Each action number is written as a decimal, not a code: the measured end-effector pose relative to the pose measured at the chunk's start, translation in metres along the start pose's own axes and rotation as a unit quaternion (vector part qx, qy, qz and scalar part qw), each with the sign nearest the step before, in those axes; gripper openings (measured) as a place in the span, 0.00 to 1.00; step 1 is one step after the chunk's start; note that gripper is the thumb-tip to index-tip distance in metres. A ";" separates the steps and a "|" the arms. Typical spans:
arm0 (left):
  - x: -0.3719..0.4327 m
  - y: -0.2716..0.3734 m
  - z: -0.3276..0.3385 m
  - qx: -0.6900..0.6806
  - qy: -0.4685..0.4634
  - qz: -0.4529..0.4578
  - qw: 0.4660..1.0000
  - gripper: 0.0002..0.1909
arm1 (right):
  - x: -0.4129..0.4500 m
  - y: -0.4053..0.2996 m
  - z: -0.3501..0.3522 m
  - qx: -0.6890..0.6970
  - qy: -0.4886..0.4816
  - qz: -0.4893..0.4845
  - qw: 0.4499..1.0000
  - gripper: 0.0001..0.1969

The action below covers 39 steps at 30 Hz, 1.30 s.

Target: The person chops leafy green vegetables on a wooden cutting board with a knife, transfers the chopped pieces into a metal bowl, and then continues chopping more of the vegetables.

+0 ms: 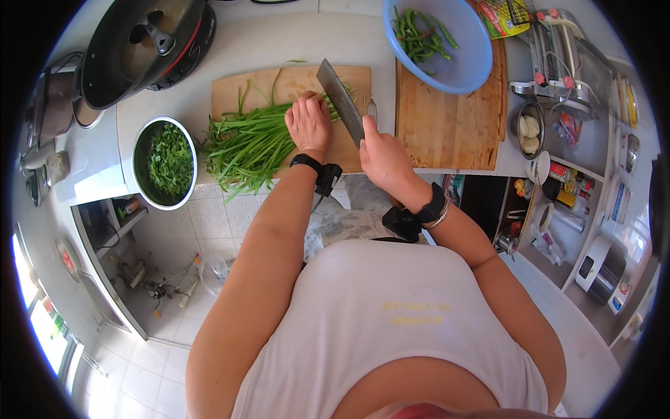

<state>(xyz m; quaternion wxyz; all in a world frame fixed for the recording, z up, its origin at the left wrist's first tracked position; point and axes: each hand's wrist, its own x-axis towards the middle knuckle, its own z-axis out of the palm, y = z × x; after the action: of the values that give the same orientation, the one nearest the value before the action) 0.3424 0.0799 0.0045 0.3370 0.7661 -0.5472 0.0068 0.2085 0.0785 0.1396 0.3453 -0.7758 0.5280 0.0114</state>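
Observation:
My right hand [384, 157] grips the handle of a broad Chinese cleaver [340, 99], its blade slanting up and to the left. Beside the blade, my left hand [310, 123] presses down on a bundle of long green garlic chives [251, 139], fingers curled over the cut end. The chives lie on a light wooden cutting board [293, 81] and spill over its left and front edges. Short cut bits show near the blade on the right of the board, partly hidden by the cleaver.
A steel bowl [137, 170] of chopped greens stands left of the board. Behind it is a dark wok [99, 68]. To the right, a blue plastic colander [473, 63] with green peppers rests partly on a larger wooden board [450, 131]. Farther right are a metal dish [539, 112] and a pasta machine [555, 68].

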 end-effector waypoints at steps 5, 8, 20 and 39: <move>0.002 0.002 -0.004 0.019 -0.029 0.013 0.999 0.06 | 0.008 0.000 0.005 -0.021 -0.030 -0.014 0.999 0.21; 0.000 0.003 -0.003 0.046 -0.055 0.012 0.997 0.05 | 0.025 0.005 0.025 -0.013 -0.004 -0.042 0.999 0.20; 0.005 0.005 -0.005 0.032 -0.041 0.010 0.999 0.06 | 0.047 0.030 0.051 0.040 0.088 -0.046 0.994 0.22; -0.007 -0.020 -0.024 0.141 -0.029 -0.003 0.990 0.14 | 0.008 -0.024 0.017 -0.033 -0.036 -0.004 0.999 0.21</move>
<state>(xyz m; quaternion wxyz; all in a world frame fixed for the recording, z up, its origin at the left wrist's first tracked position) 0.3653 0.1016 0.0100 0.2096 0.8078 -0.5475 0.0610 0.2376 0.0859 0.1358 0.3388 -0.7878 0.5114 0.0554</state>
